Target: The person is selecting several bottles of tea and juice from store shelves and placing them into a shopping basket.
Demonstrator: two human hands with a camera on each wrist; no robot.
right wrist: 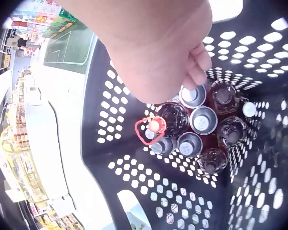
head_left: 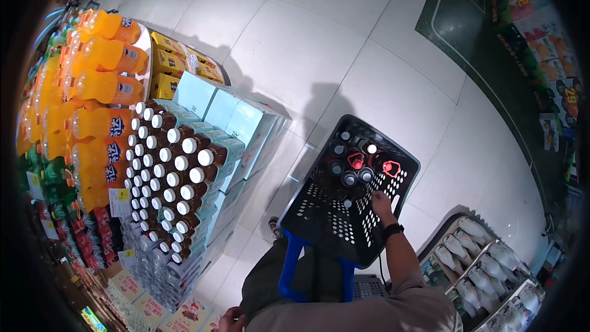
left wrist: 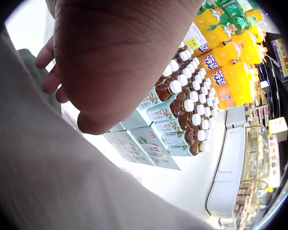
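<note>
In the head view my right hand [head_left: 382, 204] is inside the right side of a black perforated shopping basket [head_left: 329, 233]. Its fingers bend loosely over the bottles in the right wrist view, with nothing visible in their grasp. Below it stand several dark bottles [right wrist: 232, 131], some with grey cup-like tops [right wrist: 204, 120]. A large dark bottle [right wrist: 174, 119] has a red cap with a red carry loop [right wrist: 156, 125]. One bottle shows a white cap [head_left: 372, 149]. My left hand [head_left: 232, 320] hangs low beside my body, fingers loosely bent around nothing.
The basket sits on a blue cart frame [head_left: 290, 270]. To the left stand stacked pale-blue cartons [head_left: 236, 114], white-capped brown bottles [head_left: 174, 179] and orange soda bottles [head_left: 98, 80]. A rack of white bottles [head_left: 482, 276] is at lower right. Pale tiled floor [head_left: 295, 37] stretches ahead.
</note>
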